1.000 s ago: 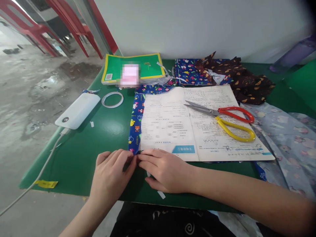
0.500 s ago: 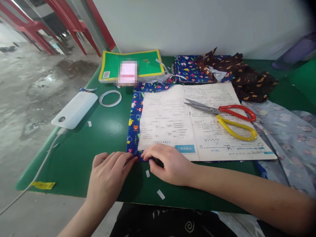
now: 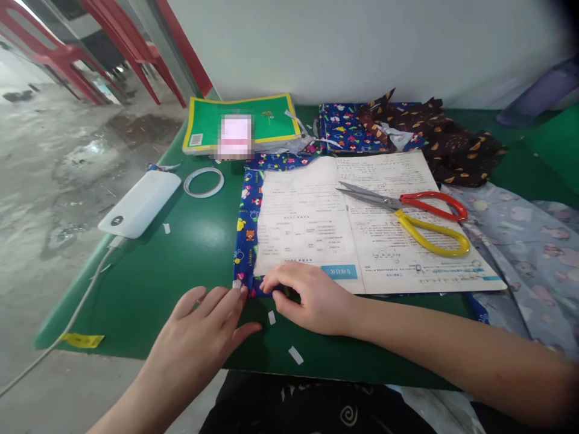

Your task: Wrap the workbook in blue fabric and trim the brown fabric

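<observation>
An open printed book [image 3: 344, 223] lies on a blue patterned cloth [image 3: 246, 232] whose left edge is folded over the page edge. My left hand [image 3: 205, 331] lies flat with its fingers stretched out, the fingertips touching the cloth's lower left corner. My right hand [image 3: 307, 298] presses down on the bottom edge of the book at that same corner, its fingers curled on the cloth fold. Scissors [image 3: 411, 211] with one red and one yellow handle rest on the right-hand page.
On the green table [image 3: 190, 241] sit a white power bank [image 3: 140, 204] with a cable, a ring of clear tape [image 3: 204, 182], a green book [image 3: 239, 123], dark brown cloth [image 3: 452, 144] and pale blue cloth [image 3: 525, 247]. Small paper scraps [image 3: 295, 355] lie near the front edge.
My left hand has slid back toward me and flattened, only its fingertips staying at the cloth corner. My right hand has moved up onto the book's bottom edge.
</observation>
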